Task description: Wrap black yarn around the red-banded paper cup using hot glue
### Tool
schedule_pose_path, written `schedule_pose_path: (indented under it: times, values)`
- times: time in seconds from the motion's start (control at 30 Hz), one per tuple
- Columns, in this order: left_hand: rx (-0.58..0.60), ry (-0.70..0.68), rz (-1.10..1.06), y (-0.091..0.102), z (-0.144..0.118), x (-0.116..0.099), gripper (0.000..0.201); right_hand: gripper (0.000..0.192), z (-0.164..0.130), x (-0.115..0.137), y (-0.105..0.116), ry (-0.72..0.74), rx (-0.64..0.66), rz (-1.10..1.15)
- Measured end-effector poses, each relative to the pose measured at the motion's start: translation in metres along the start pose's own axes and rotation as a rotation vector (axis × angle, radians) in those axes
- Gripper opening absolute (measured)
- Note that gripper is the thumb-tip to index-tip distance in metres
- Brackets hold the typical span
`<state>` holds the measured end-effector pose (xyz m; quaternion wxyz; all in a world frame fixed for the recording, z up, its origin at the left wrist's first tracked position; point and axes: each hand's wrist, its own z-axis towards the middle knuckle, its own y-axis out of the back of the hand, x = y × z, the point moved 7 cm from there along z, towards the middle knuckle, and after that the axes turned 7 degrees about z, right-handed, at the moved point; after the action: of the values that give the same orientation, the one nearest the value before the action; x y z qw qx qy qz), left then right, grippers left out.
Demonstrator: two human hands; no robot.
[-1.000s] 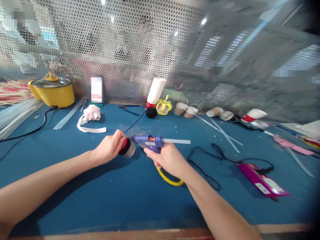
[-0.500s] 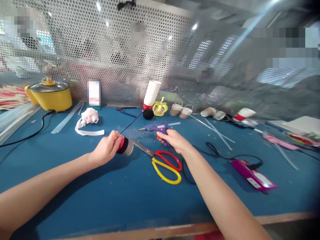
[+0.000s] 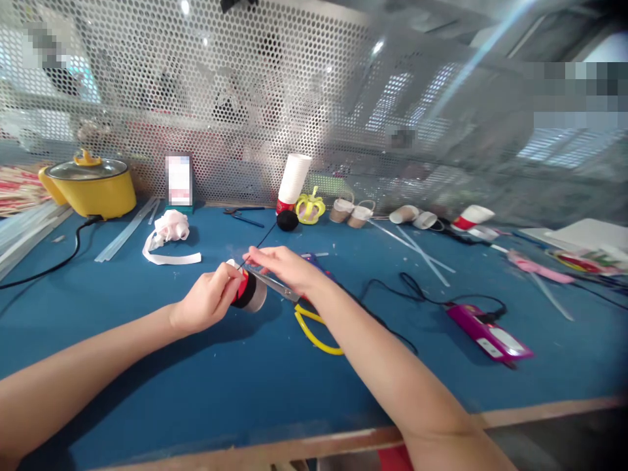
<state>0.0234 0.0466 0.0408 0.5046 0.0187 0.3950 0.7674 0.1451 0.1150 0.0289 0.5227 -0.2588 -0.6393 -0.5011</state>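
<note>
My left hand [image 3: 206,299] is closed on a small paper cup [image 3: 256,296] tipped on its side, its red wall wrapped with a black band. From the cup a taut strand of black yarn [image 3: 266,235] runs back to a black yarn ball [image 3: 287,221]. My right hand [image 3: 282,265] pinches this strand with its fingertips, close to the left fingers. Under the right hand and forearm lie scissors [image 3: 310,332] with yellow and red handles, partly hidden. A blue glue gun [image 3: 316,263] rests on the table behind the right wrist, mostly covered.
A yellow electric pot [image 3: 95,190], a phone [image 3: 179,180] and crumpled white ribbon [image 3: 171,227] are at the left. Stacked paper cups [image 3: 294,180] and a yellow crown-shaped piece [image 3: 310,208] stand at the back. A purple power strip [image 3: 488,332] with cords lies right. Perforated metal [image 3: 196,85] closes the back.
My right hand has let go of the glue gun, which now lies on the table, and has moved left to the black yarn. My left hand still holds the cup.
</note>
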Motion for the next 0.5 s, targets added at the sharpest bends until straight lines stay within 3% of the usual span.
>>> schedule_pose_path:
  times: [0.1,0.3,0.5]
  values:
    - [0.017,0.015,-0.051,-0.002,-0.002,0.0,0.007,0.03,0.0,0.013,-0.018,0.033,-0.038,0.224]
    - [0.028,0.406,-0.21,-0.007,-0.008,0.028,0.015,0.022,-0.012,0.019,0.015,0.11,-0.286,0.164]
    - [0.052,0.446,-0.28,-0.011,-0.009,0.026,0.016,0.023,-0.016,0.022,0.021,0.152,-0.317,0.09]
